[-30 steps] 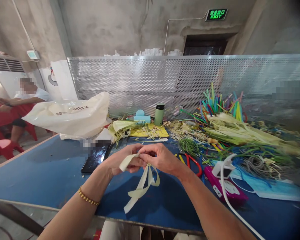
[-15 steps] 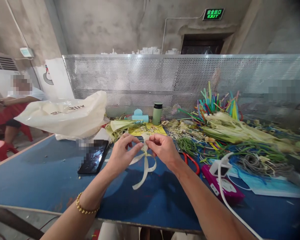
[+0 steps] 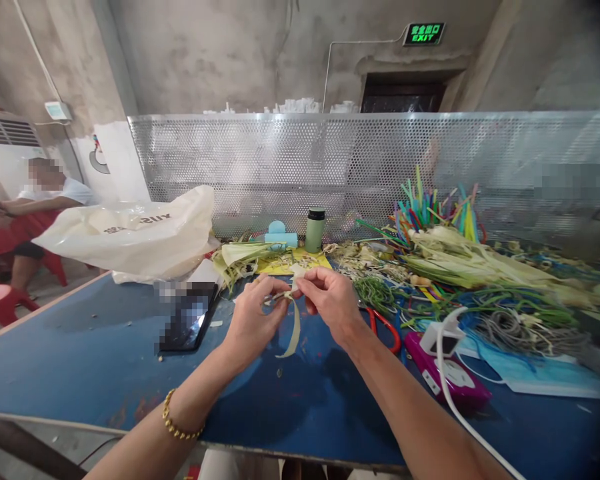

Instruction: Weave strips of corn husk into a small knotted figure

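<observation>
Between my hands is a piece made of pale corn husk strips (image 3: pixel 294 327), with one curled strip hanging toward the blue table (image 3: pixel 130 373). My left hand (image 3: pixel 260 313), a gold bead bracelet on its wrist, pinches strips at the piece's left side. Just beside it, my right hand (image 3: pixel 327 297) grips the upper part of the husk between thumb and fingers. Its pale top end shows above the fingertips. Red-handled scissors (image 3: pixel 385 327) lie right of my right hand, and a black phone (image 3: pixel 190 317) lies left of my left hand.
A white plastic bag (image 3: pixel 130 233) sits at the left. Behind stand a green bottle (image 3: pixel 315 230) and a perforated metal screen (image 3: pixel 260 160). At right are corn husks (image 3: pixel 460 260), wire coils (image 3: pixel 530 330), a purple power strip (image 3: pixel 447 373) and a blue mask (image 3: pixel 550 370). A person sits far left.
My left hand has moved right and closed on the strips, where its fingers had been beside them. Fewer loose strip ends hang down now. My right hand keeps its hold.
</observation>
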Available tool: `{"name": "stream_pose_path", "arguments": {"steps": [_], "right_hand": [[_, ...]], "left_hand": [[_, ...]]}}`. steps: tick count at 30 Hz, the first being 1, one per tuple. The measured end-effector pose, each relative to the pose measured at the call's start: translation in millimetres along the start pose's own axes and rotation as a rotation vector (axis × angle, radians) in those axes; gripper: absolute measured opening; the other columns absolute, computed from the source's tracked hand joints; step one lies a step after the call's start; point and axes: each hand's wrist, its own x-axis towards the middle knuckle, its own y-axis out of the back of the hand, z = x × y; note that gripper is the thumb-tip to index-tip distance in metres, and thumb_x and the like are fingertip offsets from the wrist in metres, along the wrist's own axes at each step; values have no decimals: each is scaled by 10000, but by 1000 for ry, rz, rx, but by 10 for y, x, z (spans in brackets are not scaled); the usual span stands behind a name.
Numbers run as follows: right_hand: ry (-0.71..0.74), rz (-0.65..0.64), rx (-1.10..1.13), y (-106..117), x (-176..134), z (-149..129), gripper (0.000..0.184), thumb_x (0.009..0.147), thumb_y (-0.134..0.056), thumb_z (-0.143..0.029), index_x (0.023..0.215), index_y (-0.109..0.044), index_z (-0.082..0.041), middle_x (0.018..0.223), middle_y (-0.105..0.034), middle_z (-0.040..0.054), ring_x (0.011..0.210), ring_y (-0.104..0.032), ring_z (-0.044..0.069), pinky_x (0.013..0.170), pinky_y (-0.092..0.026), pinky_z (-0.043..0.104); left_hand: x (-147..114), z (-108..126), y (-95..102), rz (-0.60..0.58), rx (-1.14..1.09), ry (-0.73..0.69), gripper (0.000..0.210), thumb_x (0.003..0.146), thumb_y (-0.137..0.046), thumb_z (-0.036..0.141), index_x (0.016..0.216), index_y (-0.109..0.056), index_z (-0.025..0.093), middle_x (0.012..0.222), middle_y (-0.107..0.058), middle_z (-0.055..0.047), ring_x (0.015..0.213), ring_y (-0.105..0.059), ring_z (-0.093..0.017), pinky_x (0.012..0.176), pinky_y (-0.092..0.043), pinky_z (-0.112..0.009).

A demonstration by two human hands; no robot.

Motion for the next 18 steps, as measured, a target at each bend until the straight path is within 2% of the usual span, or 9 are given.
{"name": "stream_pose_path", "arguments": {"steps": [3,5,11,18], "right_hand": [[0,-2,4,-10,-13,2,184,747,-650,-323,700,-577,-161,580,-643,-2,362,-438,68,374,-367,205],[-3,-3,7,-16,-16,8,189,747,-651,-328,698,-575,-163,571,-634,-9,357,-430,68,367,-355,205],[-21,21,-32,-36,-23,44,174,720,-664,-304,657,-586,-161,568,-620,-6,468,-516,99,431,-386,199],[19,36,-36,-68,-24,83,165,732,-646,-300,666,-589,-159,586,-613,-2,520,-540,115,472,-402,212]], "left_hand": [[-10,8,0,67,-11,-88,131,810,-566,97,872,-635,189,896,-642,-36,856,-585,-159,760,-448,-267],[-22,12,-3,83,-16,-98,126,823,-572,113,888,-643,196,890,-649,-30,841,-584,-152,750,-451,-258],[-47,50,-13,44,-62,33,105,825,-582,148,870,-665,195,806,-660,-12,744,-573,-137,693,-447,-250],[-70,93,-14,49,-85,42,129,802,-580,110,848,-669,192,802,-663,-5,744,-586,-131,690,-447,-245]]}}
